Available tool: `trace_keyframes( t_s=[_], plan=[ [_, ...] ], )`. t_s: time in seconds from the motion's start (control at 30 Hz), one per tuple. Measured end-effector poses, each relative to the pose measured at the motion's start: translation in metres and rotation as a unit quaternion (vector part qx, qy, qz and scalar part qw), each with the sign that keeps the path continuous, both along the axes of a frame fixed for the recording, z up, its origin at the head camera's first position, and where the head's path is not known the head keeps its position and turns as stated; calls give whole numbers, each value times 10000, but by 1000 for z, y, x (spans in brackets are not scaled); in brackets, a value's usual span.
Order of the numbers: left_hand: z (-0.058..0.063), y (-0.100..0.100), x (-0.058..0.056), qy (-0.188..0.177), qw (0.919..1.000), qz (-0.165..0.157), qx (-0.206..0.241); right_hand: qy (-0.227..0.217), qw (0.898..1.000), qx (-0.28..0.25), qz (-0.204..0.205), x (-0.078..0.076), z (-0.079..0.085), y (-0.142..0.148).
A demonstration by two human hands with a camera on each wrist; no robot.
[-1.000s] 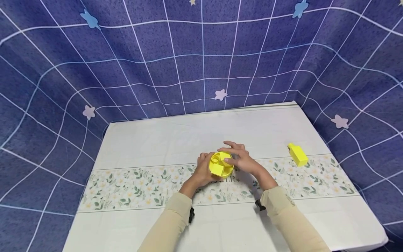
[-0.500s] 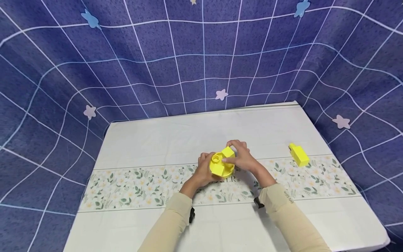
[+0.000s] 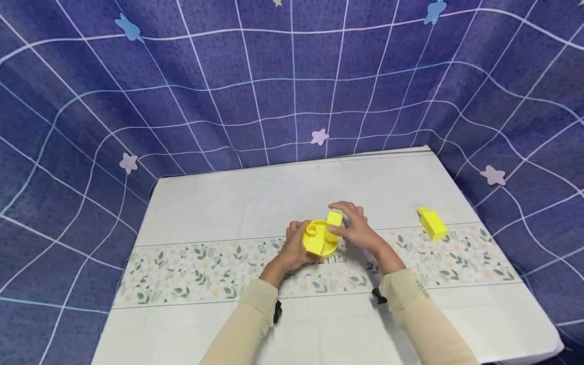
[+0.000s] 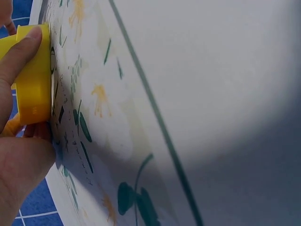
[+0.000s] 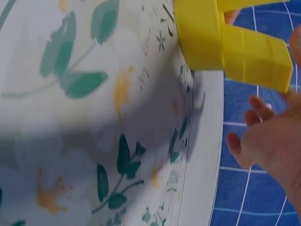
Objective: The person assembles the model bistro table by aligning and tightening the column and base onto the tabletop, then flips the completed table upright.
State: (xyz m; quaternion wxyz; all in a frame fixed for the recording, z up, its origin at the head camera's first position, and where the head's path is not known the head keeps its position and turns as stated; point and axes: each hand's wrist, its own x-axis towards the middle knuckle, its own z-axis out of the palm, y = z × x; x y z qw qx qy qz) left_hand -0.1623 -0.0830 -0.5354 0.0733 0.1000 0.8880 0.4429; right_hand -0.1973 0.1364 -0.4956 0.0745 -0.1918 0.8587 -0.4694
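A round, shallow yellow base (image 3: 330,247) rests on the tablecloth, carrying a small ring and rectangular blocks. My left hand (image 3: 294,247) grips its left side; in the left wrist view the thumb (image 4: 29,41) lies along the base's wall (image 4: 35,89). At the back right of the base, my right hand (image 3: 357,229) holds an upright yellow block (image 3: 334,218) between thumb and index finger. In the right wrist view that block (image 5: 256,59) juts out from the base, its lower end against it. A second block (image 3: 315,246) stands at the front, beside the ring (image 3: 312,229).
Off to the right lies a yellow box-shaped piece (image 3: 433,225) with a narrow neck at one end. The white table (image 3: 219,203) has a floral printed band across it. A blue curtain (image 3: 292,91) with a white grid hangs behind and along the sides.
The block in my right hand has shifted outward, away from the ring, toward the back right. My right index finger has moved from over the block to its far side. My left hand stays put.
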Motion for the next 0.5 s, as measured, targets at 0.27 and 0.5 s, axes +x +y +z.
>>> trace_keyframes(
  t_s=[0.27,0.5],
  plan=[
    [-1,0,0,-4,10000,-27,30,-120,9988,-211,435,-1,4,8],
    [-1,0,-1,28,10000,-27,-70,-298,9984,-358,-311,0,-3,4]
  ],
)
